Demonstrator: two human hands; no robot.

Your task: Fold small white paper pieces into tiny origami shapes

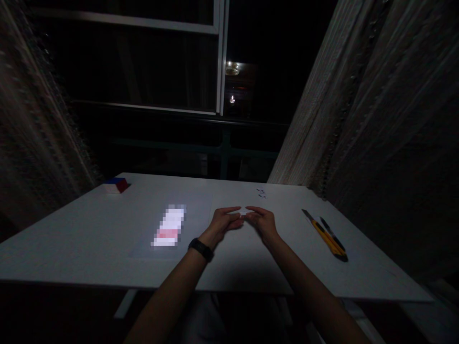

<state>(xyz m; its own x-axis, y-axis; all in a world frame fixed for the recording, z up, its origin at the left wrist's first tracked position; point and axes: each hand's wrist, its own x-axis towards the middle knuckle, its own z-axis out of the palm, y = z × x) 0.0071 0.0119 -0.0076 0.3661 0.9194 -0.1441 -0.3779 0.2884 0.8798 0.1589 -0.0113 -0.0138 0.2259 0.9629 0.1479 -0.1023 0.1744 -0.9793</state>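
Both my hands meet at the middle of a white table (89, 248). My left hand (223, 220), with a black watch on its wrist, pinches a small white piece of paper (244, 211) with curled fingers. My right hand (263, 220) pinches the same paper from the other side. The paper sits just above or on the tabletop; I cannot tell which in the dim light.
A yellow utility knife (324, 235) and a black pen (332, 233) lie at the right. A glowing blurred phone (169, 226) lies left of my hands. A red, white and blue block (115, 185) sits at the far left corner. Curtains flank a dark window.
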